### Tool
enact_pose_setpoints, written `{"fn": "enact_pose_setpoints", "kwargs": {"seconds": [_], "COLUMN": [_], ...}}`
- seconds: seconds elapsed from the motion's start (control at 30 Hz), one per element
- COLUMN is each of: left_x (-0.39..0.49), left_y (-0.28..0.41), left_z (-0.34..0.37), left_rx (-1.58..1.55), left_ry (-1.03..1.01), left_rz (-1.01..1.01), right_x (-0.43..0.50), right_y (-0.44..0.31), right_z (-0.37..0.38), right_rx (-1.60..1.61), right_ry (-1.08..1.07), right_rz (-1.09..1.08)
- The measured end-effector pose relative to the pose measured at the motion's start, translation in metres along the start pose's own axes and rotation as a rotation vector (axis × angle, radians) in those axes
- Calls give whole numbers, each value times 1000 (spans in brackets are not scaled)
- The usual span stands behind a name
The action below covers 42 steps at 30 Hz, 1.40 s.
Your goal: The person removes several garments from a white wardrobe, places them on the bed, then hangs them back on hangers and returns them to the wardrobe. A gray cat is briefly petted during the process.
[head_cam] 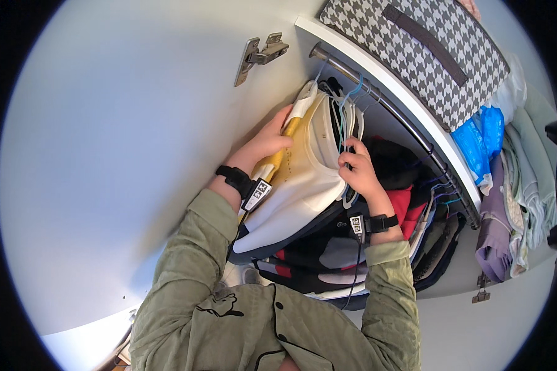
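My left hand point(270, 138) grips a yellow and white garment point(275, 160) hanging nearest the cabinet's left wall, thumb in front and fingers largely hidden behind it. Beside that garment hangs a white sweatshirt point(301, 185) with a yellow upper part and small dark marks on it. My right hand point(359, 169) is curled around the lower part of several bunched clothes hangers point(351, 120), at the sweatshirt's far shoulder. Exactly which hangers its fingers hold is hard to tell. Hanger hooks, one of them light blue, rest over a metal clothes rail point(392, 109).
Dark, red and grey clothes point(343, 252) hang to the right and below. On the white shelf point(380, 62) above sit a houndstooth storage box point(413, 51), a blue plastic bag point(480, 139) and folded fabrics point(529, 162). A cabinet door point(134, 139) with a metal hinge point(260, 55) stands at left.
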<state>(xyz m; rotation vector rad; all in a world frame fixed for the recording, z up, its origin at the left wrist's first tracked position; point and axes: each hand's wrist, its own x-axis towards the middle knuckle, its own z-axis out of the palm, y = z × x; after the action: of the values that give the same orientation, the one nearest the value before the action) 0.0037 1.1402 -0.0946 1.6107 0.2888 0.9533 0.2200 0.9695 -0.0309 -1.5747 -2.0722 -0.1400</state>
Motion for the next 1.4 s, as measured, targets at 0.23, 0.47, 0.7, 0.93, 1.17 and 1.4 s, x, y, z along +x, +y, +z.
{"fn": "enact_pose_setpoints", "kwargs": {"seconds": [0.23, 0.47, 0.7, 0.93, 1.17, 1.4], "left_x": [-10, -41, -36, -37, -36, -33], "left_y": [15, 41, 29, 36, 34, 20], "left_z": [19, 69, 51, 18, 2, 14], "left_rx": [326, 976, 1097, 854, 444, 877], "left_ry": [153, 221, 152, 114, -82, 142], "left_rz": [211, 477, 121, 129, 162, 159], "right_x": [1, 1, -2, -3, -4, -4], "right_y": [-9, -16, -15, -11, -10, -12], "right_z": [0, -1, -1, 2, 4, 5], "right_rx": [8, 21, 32, 36, 39, 47], "right_ry": [27, 53, 76, 85, 82, 102], "right_rz": [-33, -14, -23, 7, 13, 7]}}
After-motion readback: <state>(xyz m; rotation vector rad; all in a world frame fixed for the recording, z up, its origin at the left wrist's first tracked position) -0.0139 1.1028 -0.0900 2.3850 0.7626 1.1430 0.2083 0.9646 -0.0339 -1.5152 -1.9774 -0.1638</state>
